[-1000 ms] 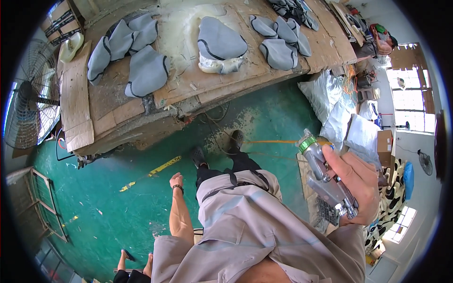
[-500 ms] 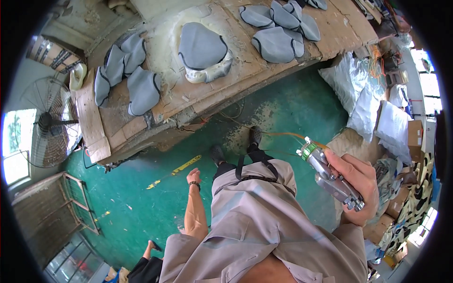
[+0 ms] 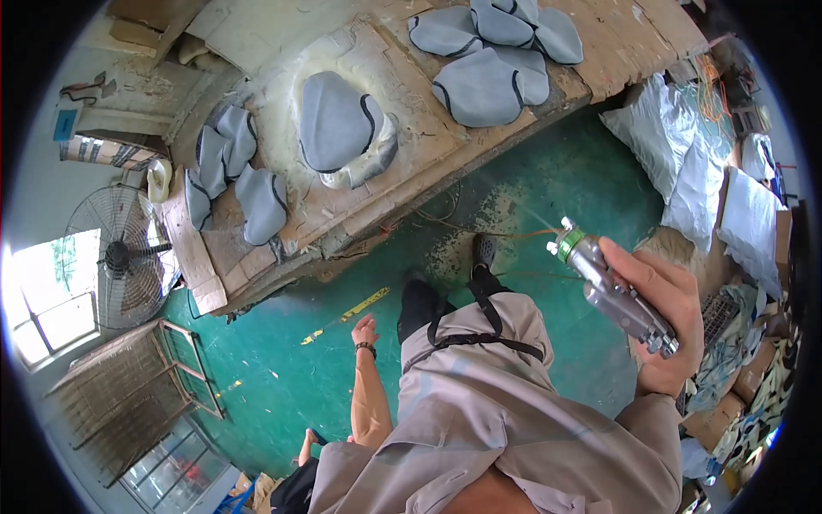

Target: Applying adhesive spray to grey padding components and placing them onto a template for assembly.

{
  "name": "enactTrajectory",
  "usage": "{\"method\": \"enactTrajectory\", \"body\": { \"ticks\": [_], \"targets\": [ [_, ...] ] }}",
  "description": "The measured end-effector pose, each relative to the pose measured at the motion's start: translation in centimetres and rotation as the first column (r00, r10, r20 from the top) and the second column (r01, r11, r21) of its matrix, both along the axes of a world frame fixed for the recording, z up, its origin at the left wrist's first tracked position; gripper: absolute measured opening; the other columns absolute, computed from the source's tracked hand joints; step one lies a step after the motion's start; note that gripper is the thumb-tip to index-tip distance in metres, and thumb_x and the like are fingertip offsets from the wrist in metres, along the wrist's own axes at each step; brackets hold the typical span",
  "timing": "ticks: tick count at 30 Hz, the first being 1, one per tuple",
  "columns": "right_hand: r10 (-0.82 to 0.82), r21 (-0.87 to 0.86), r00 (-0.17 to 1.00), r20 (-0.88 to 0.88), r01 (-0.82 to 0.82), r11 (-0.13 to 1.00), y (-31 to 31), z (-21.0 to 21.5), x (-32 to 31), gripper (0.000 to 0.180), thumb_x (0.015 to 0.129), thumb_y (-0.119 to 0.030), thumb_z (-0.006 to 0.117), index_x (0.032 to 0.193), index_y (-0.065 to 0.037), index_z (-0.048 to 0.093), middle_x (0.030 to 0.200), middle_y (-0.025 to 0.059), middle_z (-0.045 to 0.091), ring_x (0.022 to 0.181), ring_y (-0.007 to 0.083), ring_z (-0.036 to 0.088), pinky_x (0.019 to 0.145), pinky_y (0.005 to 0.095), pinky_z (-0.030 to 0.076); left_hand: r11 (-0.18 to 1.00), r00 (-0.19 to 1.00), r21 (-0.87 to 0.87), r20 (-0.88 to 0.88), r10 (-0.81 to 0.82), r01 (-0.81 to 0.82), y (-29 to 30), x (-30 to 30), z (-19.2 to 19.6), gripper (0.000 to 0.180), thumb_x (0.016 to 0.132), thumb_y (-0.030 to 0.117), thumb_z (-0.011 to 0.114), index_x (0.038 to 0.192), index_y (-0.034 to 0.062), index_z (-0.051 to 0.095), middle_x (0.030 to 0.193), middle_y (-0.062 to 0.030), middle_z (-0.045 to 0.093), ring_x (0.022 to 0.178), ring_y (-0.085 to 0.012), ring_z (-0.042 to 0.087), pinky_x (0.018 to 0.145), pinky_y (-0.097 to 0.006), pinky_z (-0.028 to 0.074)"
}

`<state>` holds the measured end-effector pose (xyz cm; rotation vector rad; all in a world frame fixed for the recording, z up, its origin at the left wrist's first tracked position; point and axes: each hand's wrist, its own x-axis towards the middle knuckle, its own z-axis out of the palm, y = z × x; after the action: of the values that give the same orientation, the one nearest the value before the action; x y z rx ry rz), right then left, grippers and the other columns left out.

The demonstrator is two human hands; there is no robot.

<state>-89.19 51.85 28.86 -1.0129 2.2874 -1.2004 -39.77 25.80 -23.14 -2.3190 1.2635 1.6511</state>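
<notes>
Spray gun [image 3: 627,310]: in right hand [image 3: 675,300], apart from the desk [image 3: 432,147].
Right fingers [image 3: 635,269] grip the gun behind its green ring [image 3: 569,244]; left hand [image 3: 365,331] hangs over the green floor [image 3: 272,347], fingers loosely open.

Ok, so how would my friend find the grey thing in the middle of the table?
Find the big brown worktable. Between the left bunch of grey pieces and the right bunch lies one grey piece with a black edge. Unlike the others, it sits alone, with a lumpy whitish base poking out beneath it.
</notes>
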Motion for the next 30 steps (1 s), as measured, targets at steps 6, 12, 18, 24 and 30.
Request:
{"method": "enactTrajectory", "body": {
  "ticks": [6, 12, 18, 24, 30],
  "targets": [
    [0.048, -0.067, 0.998, -0.04, -0.051, 0.996, -2.0, 0.5, -3.7, 0.047, 0.082, -0.012, 0.074, 0.128, -0.001, 0.074, 0.082, 0.0127, 0.065, 0.071, 0.0202, 0.061, 0.064, 0.031, 0.045, 0.869, 0.89, -0.213, 0.006, -0.455, 0.446, 4.2, 5.1, -3.1, 0.034, 0.091, 0.016, 0.075, 0.125, 0.0167, 0.077, 0.114, -0.0036, 0.075, 0.105, -0.021, 0.07, 0.075, -0.043, 0.063],
    [0.053, -0.027, 0.991, -0.123, -0.057, 0.998, -5.0, 1.3, -3.0, 0.047, 0.084, -0.012, 0.073, 0.129, -0.001, 0.073, 0.078, 0.0125, 0.063, 0.069, 0.0203, 0.061, 0.063, 0.0312, 0.045, 0.952, 0.995, 0.294, 0.083, 0.06, -0.082, 3.4, 0.0, -2.9, 0.038, 0.086, 0.019, 0.083, 0.124, 0.022, 0.077, 0.124, -0.0015, 0.074, 0.113, -0.0177, 0.069, 0.089, -0.039, 0.063],
    [0.452, 0.024, 0.864, -0.221, -0.459, 0.888, -8.7, 3.3, -3.1, 0.062, 0.079, -0.016, 0.077, 0.139, -0.001, 0.066, 0.08, 0.0097, 0.068, 0.066, 0.0253, 0.069, 0.057, 0.0363, 0.054, 0.961, 0.939, -0.127, -0.212, -0.269, 0.246, -1.0, -1.1, -5.8, 0.033, 0.084, 0.016, 0.081, 0.116, 0.0192, 0.08, 0.112, -0.0079, 0.078, 0.104, -0.0163, 0.072, 0.086, -0.032, 0.06],
    [0.277, 0.06, 0.929, -0.246, -0.271, 0.961, -12.0, 3.2, -0.6, 0.056, 0.079, -0.019, 0.074, 0.133, -0.003, 0.072, 0.082, 0.0103, 0.067, 0.071, 0.0224, 0.067, 0.065, 0.0319, 0.052, 0.941, 0.955, -0.327, -0.239, -0.173, 0.089, -6.1, -7.7, -0.9, 0.032, 0.093, 0.014, 0.075, 0.124, 0.0085, 0.077, 0.101, -0.0018, 0.075, 0.087, -0.0101, 0.066, 0.076, -0.027, 0.053],
    [0.096, 0.116, 0.96, -0.263, -0.067, 0.991, -11.0, 4.7, 1.3, 0.051, 0.082, -0.029, 0.069, 0.124, -0.001, 0.077, 0.087, 0.0121, 0.069, 0.079, 0.0207, 0.067, 0.073, 0.0293, 0.05, 0.799, 0.861, -0.592, -0.458, -0.222, -0.108, -10.8, -15.4, 4.5, 0.029, 0.096, 0.005, 0.072, 0.124, 0.0026, 0.074, 0.113, -0.0064, 0.077, 0.097, -0.0133, 0.07, 0.09, -0.029, 0.055]
  ]
}}
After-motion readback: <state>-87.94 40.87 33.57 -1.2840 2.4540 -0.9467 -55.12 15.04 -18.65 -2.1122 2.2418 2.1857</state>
